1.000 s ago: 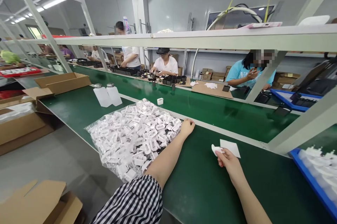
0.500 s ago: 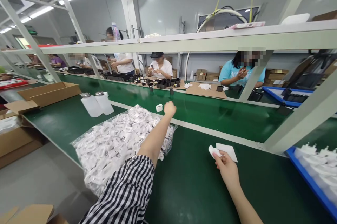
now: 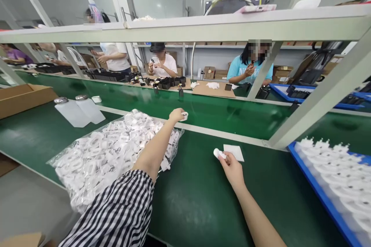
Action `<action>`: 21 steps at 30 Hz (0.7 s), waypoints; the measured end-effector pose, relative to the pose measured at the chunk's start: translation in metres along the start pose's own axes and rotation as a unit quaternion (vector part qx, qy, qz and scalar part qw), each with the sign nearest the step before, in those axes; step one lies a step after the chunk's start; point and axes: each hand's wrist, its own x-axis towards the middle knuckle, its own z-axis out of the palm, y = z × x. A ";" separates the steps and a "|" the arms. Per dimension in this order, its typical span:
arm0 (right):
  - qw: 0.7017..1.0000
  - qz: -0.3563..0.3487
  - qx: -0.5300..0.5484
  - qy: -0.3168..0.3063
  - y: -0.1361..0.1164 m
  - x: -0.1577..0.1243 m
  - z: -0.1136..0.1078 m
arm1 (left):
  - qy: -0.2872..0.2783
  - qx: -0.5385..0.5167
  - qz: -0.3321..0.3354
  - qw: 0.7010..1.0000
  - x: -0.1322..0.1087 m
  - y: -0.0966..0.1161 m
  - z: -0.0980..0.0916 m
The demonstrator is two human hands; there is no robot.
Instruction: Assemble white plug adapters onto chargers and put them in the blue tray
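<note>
Head view: left hand point(image 3: 176, 115), curled round a white casing point(image 3: 184, 116) at the far edge of the worktop point(image 3: 188, 200), seems at pickup, wanting steady grip; right hand point(image 3: 232, 167) pinches a white piece point(image 3: 218, 154).

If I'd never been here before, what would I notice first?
Probably the big clear bag of white parts, spread over the green table left of centre. Next, the blue tray crowded with white plastic pieces at the near right. Then the right hand, between them, pinching a small white piece.
</note>
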 end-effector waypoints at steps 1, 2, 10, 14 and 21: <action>1.000 0.000 0.009 0.016 0.000 -0.001 -0.001 | -0.017 -0.018 0.027 0.999 -0.013 0.010 0.010; 0.999 0.000 0.023 0.034 -0.001 -0.002 -0.002 | -0.037 -0.037 0.054 0.997 -0.029 0.019 0.021; 0.982 0.042 0.185 0.002 -0.005 -0.003 -0.014 | -0.219 -0.239 0.185 0.928 -0.137 0.026 0.088; 0.995 -0.035 0.079 -0.047 -0.011 -0.007 -0.014 | -0.174 -0.287 0.186 0.924 -0.140 0.019 0.097; 0.976 -0.169 -0.115 -0.074 -0.019 -0.011 -0.014 | -0.133 -0.278 0.234 0.922 -0.140 0.021 0.102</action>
